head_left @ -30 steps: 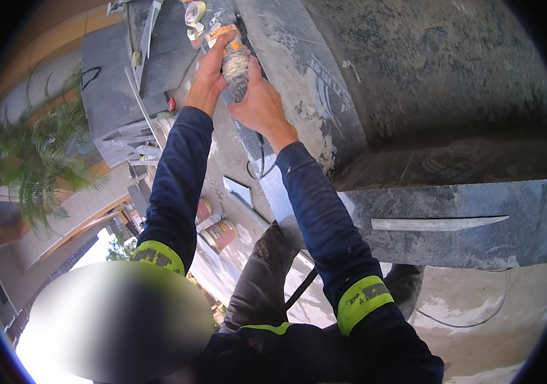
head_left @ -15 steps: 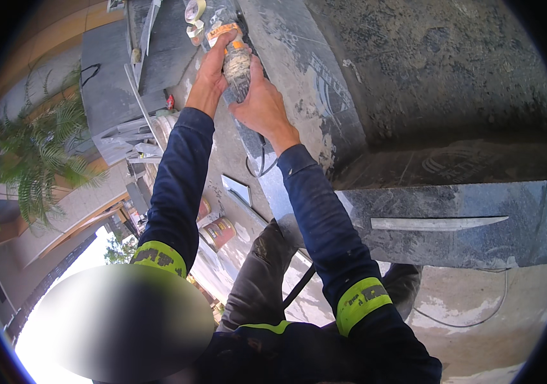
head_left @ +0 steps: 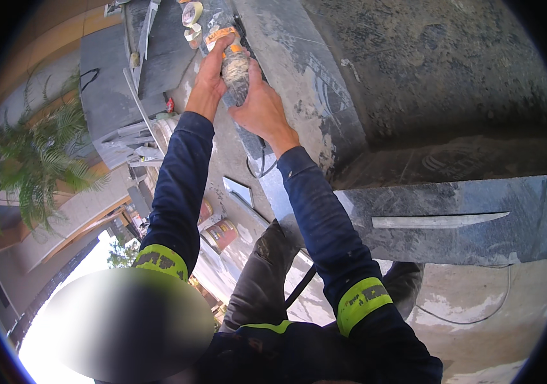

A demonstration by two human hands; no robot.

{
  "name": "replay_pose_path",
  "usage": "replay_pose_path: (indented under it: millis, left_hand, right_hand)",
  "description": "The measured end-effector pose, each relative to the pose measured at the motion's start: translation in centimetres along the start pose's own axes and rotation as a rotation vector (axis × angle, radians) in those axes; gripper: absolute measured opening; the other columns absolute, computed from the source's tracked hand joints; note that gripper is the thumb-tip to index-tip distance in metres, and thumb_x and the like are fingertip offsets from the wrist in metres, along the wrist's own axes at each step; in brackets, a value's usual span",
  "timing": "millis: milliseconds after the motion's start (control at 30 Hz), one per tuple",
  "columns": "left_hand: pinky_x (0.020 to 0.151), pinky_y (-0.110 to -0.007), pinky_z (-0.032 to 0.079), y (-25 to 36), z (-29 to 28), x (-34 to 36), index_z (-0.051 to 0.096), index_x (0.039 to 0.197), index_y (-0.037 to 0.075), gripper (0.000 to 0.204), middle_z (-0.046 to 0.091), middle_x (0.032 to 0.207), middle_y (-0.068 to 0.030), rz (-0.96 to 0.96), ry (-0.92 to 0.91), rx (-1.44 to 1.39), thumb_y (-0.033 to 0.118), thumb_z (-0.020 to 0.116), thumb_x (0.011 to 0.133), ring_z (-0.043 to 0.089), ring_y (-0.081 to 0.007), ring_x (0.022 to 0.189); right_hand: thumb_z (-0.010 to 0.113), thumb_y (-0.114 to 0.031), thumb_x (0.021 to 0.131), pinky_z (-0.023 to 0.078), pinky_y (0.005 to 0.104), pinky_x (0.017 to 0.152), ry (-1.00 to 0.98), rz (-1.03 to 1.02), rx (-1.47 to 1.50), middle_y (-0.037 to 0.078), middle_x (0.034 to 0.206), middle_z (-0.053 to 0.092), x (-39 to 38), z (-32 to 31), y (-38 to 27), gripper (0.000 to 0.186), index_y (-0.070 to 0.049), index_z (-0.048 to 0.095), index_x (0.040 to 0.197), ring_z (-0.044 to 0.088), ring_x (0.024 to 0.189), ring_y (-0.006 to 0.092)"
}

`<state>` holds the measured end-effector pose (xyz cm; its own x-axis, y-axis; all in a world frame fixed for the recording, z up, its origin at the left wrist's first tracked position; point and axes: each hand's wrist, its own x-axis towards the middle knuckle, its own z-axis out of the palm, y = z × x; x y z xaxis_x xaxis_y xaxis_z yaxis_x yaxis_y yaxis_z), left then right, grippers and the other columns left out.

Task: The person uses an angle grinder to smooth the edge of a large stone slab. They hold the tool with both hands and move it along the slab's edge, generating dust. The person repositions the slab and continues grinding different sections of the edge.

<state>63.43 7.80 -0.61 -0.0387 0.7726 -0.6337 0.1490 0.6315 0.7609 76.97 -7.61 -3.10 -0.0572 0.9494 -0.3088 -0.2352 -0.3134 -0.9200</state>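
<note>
Both of my arms reach forward to a dusty angle grinder (head_left: 236, 69) with orange parts and a grey, dirt-caked body. My left hand (head_left: 208, 75) is closed around its far left side, thumb near the orange section. Nearer to me, my right hand (head_left: 264, 110) grips the rear of the body from the right. A black cord (head_left: 262, 169) hangs from the tool's near end and loops over the slab edge. Beneath the tool runs a long grey stone slab (head_left: 309, 89), partly coated in pale dust. The working end of the tool is hard to make out.
Tape rolls (head_left: 191, 14) lie just beyond the tool. A thin pale stone strip (head_left: 440, 221) rests on the slab section at right. Buckets (head_left: 221, 234) stand on the floor at left, near stacked offcuts (head_left: 134, 137) and a palm plant (head_left: 41, 153).
My hands and the grinder stay almost in place, with only a very slight shift of the view. Both grips look the same.
</note>
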Motion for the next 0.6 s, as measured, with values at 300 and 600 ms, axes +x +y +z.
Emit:
replay_pose_path:
  millis: [300,600]
  left_hand:
    - [0.077,-0.044,0.07,0.2,0.3,-0.4,0.065,0.127,0.005,0.034,0.076,0.1,-0.016,-0.01,-0.023,-0.019,0.028,0.078,0.105,0.079,-0.0292,0.086]
    - [0.081,-0.046,0.07,0.8,-0.4,0.8,0.064,0.127,0.005,0.034,0.074,0.102,-0.0157,-0.072,-0.059,-0.016,0.028,0.076,0.106,0.078,-0.0295,0.091]
  right_hand:
    - [0.083,-0.013,0.079,0.059,0.0517,0.099,0.023,-0.013,0.01,0.033,0.122,0.076,0.0,0.4,0.5,0.114,0.005,0.023,0.174,0.075,0.115,0.0503]
    - [0.083,-0.014,0.078,0.059,0.053,0.096,-0.005,0.03,0.01,0.032,0.115,0.076,0.0,0.0,0.0,0.12,-0.002,0.017,0.177,0.075,0.109,0.0509]
